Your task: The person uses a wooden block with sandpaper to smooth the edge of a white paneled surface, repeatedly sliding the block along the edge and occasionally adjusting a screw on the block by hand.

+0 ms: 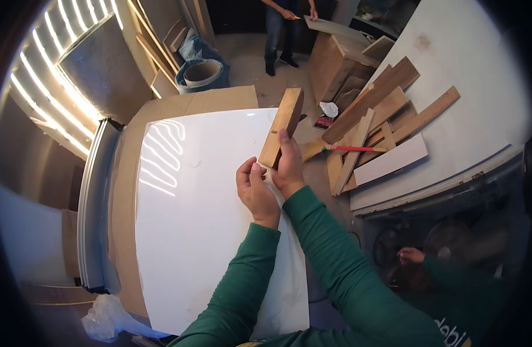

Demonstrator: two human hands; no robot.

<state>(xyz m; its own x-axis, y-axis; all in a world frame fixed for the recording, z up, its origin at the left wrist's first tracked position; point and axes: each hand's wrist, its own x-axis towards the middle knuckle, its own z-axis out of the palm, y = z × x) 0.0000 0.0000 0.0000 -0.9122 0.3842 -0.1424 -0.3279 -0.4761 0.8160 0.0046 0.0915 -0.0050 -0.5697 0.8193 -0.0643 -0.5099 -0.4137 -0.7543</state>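
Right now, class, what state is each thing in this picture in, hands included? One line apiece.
Wooden block: held up, tilted, above the white sheet.
Right hand: closed around the block, thumb on its face.
Left hand: fingers curled near the block's lower end; contact unclear.
White sheet: laid out over cardboard, reflecting light.
Red-handled brush: lying across wood pieces.
Round bin: upright, open-topped.
Bright strips: glowing.

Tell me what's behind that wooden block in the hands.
The white sheet shows left of the wooden block and floor beyond its far end. The sheet's far right corner seems covered, and most fingers of the right hand are out of sight.
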